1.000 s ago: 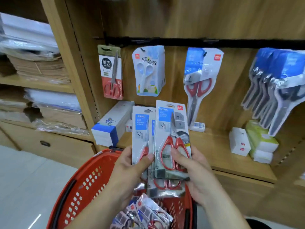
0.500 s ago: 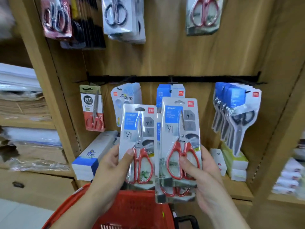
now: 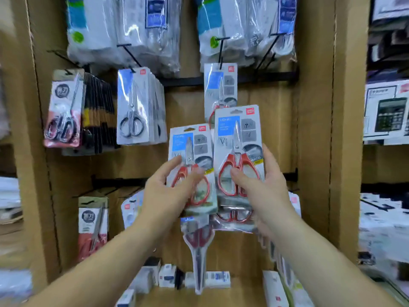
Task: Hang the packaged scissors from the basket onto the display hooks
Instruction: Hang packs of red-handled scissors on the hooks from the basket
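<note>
I hold packaged red-handled scissors up before the wooden display wall. My left hand [image 3: 168,191] grips one pack [image 3: 191,151] by its lower part. My right hand [image 3: 261,187] grips a taller pack [image 3: 238,138], with more packs stacked behind it [image 3: 234,218]. Just above hangs a matching pack [image 3: 220,89] on a black hook [image 3: 222,52]. The basket is out of view.
Silver scissors packs [image 3: 135,107] and dark-carded packs [image 3: 64,107] hang at the left. White plastic-wrapped packs [image 3: 124,29] hang along the top. A long pair of scissors [image 3: 199,251] hangs below my hands. Small boxes [image 3: 168,278] sit on the shelf; calculators [image 3: 387,111] stand at the right.
Both hands have lifted the scissors packs upward, and my view has tilted up from the red basket to the upper rows of hooks. The basket has dropped out of sight.
</note>
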